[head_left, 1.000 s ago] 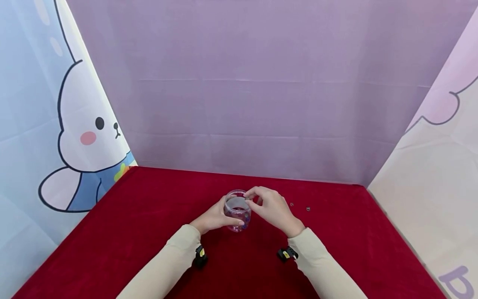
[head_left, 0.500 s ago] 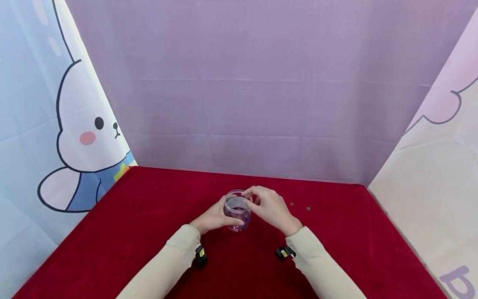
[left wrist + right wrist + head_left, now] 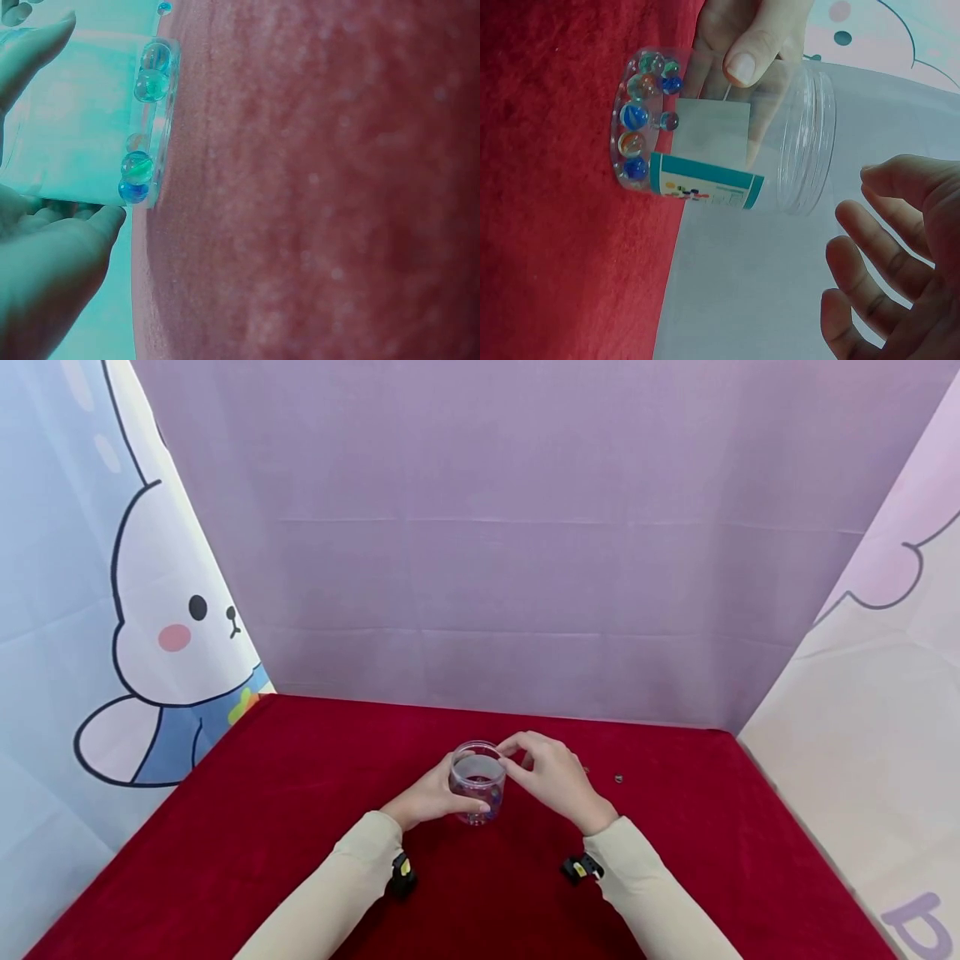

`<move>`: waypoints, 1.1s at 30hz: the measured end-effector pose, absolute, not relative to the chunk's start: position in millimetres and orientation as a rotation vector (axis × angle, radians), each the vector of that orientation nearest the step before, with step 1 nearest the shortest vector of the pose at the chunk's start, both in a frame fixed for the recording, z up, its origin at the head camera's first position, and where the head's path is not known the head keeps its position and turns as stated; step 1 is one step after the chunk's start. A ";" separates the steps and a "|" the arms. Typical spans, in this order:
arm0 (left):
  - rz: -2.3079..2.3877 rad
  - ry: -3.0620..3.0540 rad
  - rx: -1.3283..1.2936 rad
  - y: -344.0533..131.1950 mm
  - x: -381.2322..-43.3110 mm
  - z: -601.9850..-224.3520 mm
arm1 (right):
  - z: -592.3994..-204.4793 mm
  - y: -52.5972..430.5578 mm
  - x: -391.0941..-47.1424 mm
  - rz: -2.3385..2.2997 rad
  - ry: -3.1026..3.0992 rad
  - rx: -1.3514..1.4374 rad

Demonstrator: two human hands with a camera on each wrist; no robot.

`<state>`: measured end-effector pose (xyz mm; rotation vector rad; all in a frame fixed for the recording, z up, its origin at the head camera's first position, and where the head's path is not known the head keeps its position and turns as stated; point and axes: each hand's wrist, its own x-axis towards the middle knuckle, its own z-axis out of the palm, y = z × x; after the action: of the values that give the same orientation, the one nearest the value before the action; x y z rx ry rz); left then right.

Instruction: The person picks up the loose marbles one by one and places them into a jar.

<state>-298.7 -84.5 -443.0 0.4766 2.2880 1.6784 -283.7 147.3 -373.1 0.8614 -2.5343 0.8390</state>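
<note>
My left hand grips a clear plastic jar round its side, with the thumb across the front. Inside, at the bottom, lie several glass marbles, blue, green and orange-swirled. A teal-edged label is stuck to the jar's wall, and its mouth has no lid on. At the right of the rim is my right hand. In the right wrist view its fingers are loosely bent beside the mouth, thumb apart from them, holding nothing visible.
Red cloth covers the table. A loose marble lies on it to the right of my right hand, and another small one shows just past that hand. A lilac curtain hangs behind, with printed panels at both sides.
My right hand pinched a small dark marble at the rim a second ago, reached over the jar's mouth, then drew back right without it. The left hand and jar stayed put.
</note>
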 end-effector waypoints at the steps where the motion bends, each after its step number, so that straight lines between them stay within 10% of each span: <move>1: 1.680 2.286 0.478 -84.4 -298.6 -442.9 | -372.9 148.2 -283.5 0.839 -2.536 0.860; 33: 1.677 2.291 0.490 -88.0 -300.1 -442.7 | -378.2 212.3 -283.6 0.743 -2.606 0.691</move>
<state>-300.1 -88.0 -442.7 0.4900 2.2913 1.6770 -283.6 212.3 -378.2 0.6912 -2.6058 0.7425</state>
